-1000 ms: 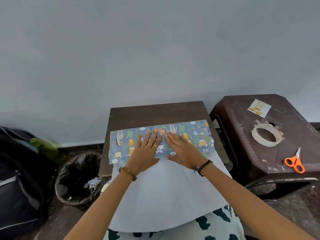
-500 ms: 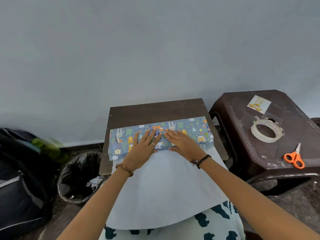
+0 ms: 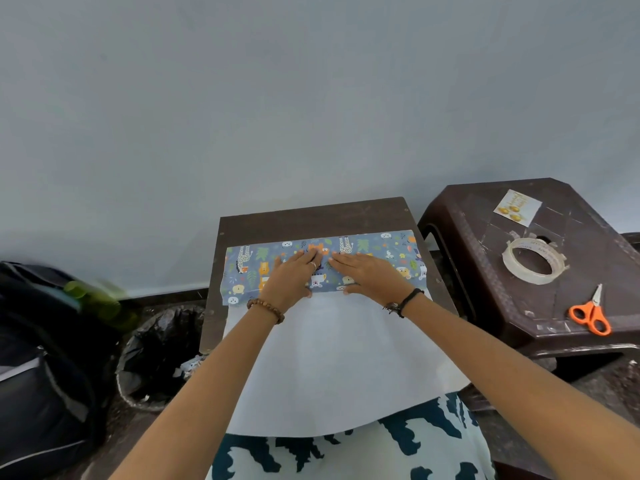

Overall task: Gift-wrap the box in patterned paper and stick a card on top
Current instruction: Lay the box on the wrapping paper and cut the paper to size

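Both hands flat on patterned paper — no legible writing.

Both hands, left beside right, lie on the paper covering the worktop. Right of it, a stool carries card, tape, scissors. A bin sits left.

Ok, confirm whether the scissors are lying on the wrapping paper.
No, the orange scissors lie on the dark stool, apart from the wrapping paper.
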